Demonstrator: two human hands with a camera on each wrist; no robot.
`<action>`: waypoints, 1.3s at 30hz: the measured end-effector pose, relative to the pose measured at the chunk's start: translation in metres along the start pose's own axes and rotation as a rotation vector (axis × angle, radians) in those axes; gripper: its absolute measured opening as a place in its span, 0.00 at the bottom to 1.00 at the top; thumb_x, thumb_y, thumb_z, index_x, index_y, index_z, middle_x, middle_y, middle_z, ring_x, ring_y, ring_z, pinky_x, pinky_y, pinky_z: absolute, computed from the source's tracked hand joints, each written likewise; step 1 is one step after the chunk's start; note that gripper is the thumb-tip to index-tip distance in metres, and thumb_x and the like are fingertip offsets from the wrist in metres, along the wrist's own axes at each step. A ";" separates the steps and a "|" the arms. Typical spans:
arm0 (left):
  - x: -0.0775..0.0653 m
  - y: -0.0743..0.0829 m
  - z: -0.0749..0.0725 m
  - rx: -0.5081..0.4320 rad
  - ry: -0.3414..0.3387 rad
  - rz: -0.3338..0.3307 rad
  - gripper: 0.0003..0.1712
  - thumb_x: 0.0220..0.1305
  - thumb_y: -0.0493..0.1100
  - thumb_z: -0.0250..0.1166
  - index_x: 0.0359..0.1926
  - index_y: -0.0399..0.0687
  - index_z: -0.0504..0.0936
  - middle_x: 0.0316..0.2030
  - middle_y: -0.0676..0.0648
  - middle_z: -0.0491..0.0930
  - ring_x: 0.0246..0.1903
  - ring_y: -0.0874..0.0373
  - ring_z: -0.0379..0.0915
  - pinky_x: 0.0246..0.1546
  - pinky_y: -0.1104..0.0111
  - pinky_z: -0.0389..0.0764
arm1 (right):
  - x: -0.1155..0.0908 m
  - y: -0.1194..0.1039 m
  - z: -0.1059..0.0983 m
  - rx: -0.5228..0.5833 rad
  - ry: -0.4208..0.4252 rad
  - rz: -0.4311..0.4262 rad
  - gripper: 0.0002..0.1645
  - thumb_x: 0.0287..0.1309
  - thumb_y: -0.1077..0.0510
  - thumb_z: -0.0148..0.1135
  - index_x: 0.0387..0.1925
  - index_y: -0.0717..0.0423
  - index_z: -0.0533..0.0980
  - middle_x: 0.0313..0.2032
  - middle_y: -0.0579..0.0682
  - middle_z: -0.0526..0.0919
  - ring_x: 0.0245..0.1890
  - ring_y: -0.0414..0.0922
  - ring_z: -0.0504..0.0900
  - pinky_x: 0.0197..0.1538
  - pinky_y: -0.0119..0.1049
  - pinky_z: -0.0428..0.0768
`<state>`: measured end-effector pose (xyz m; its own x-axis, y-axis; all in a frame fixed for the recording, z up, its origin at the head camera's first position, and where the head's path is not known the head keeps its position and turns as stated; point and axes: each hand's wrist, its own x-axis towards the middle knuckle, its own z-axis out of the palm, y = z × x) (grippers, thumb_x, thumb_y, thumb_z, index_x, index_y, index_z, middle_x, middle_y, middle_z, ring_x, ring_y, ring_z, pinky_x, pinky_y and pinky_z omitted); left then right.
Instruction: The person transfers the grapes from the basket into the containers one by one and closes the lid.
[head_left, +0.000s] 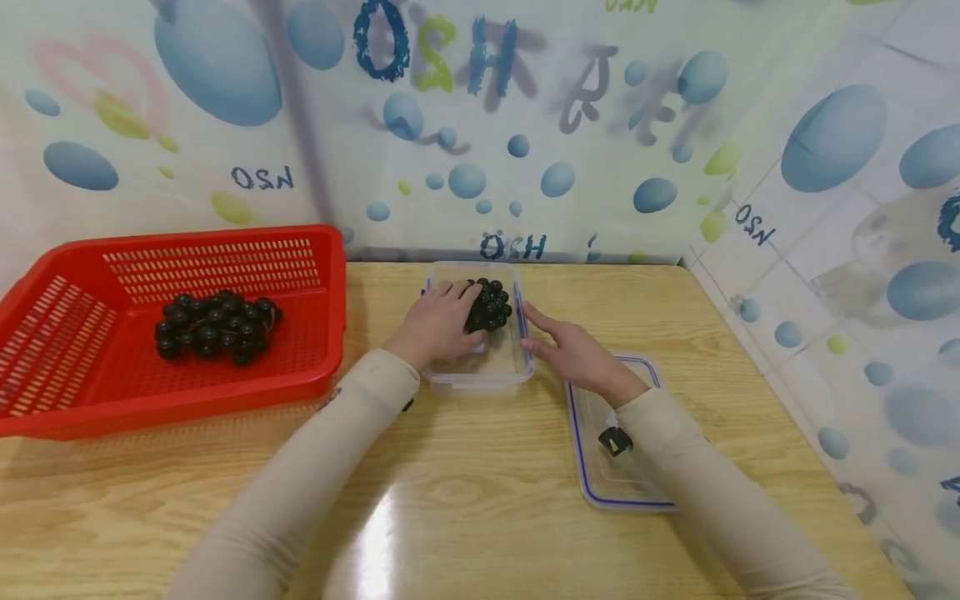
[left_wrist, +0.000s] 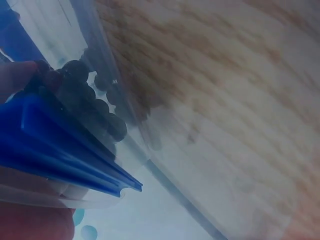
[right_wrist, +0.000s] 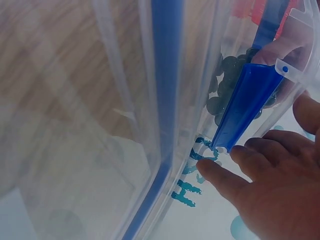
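Note:
A bunch of dark grapes sits inside a clear plastic container, and my left hand reaches in from the left and grips it. Part of the bunch is hidden under those fingers. Against the container's right wall, my right hand rests its extended fingers and thumb. In the right wrist view a blue locking flap hangs off the container near the right fingers, with the grapes visible behind it. The left wrist view shows grapes through the clear wall, beside another blue flap.
To the left stands a red perforated basket holding another bunch of dark grapes. A clear lid with a blue seal lies on the wooden table, partly beneath my right forearm. Behind is a patterned wall covering.

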<state>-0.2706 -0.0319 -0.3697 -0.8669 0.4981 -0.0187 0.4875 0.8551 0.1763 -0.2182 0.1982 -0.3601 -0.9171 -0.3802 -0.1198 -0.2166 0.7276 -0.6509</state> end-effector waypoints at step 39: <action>-0.130 -0.198 -0.150 -0.112 -0.238 -0.284 0.49 0.53 0.59 0.74 0.63 0.29 0.66 0.56 0.23 0.63 0.52 0.27 0.57 0.47 0.34 0.68 | 0.002 0.003 -0.004 -0.015 -0.039 -0.031 0.38 0.75 0.48 0.48 0.78 0.47 0.45 0.75 0.48 0.47 0.72 0.52 0.53 0.70 0.52 0.55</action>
<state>-0.2704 -0.2875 -0.2543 -0.9111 0.2745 -0.3074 0.2060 0.9494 0.2372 -0.2214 0.2015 -0.3593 -0.8964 -0.4240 -0.1291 -0.2497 0.7236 -0.6435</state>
